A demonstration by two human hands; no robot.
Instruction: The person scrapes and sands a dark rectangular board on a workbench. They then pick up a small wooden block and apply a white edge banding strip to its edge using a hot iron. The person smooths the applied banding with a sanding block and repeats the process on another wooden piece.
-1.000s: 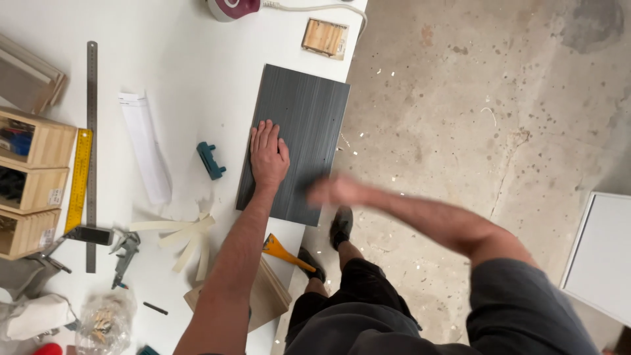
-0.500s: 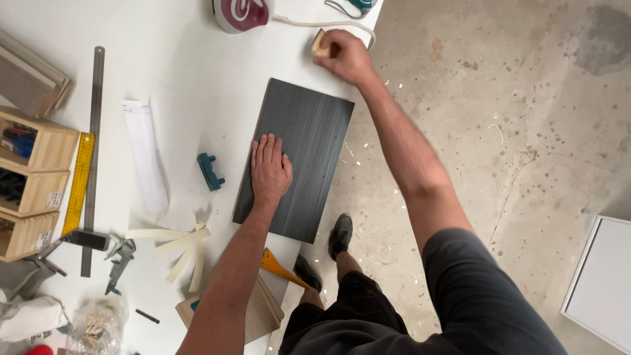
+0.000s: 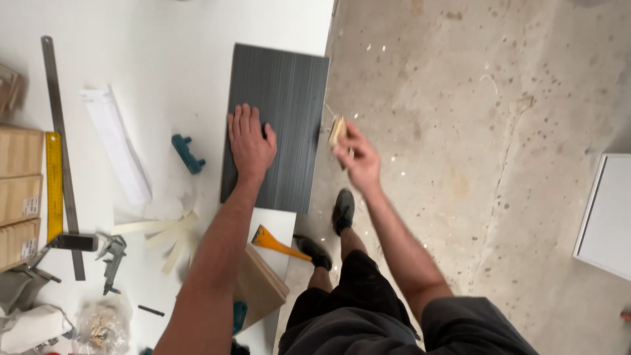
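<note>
Seen from above, the left hand lies flat, fingers together, pressing on a dark grey rectangular panel that rests at the right edge of a white tabletop, one end jutting past the edge. The right hand hovers over the concrete floor just beside the panel, pinching a small pale wooden block between thumb and fingers. On the tabletop to the left lie a teal clamp piece, a long steel ruler, and a yellow measuring tool.
</note>
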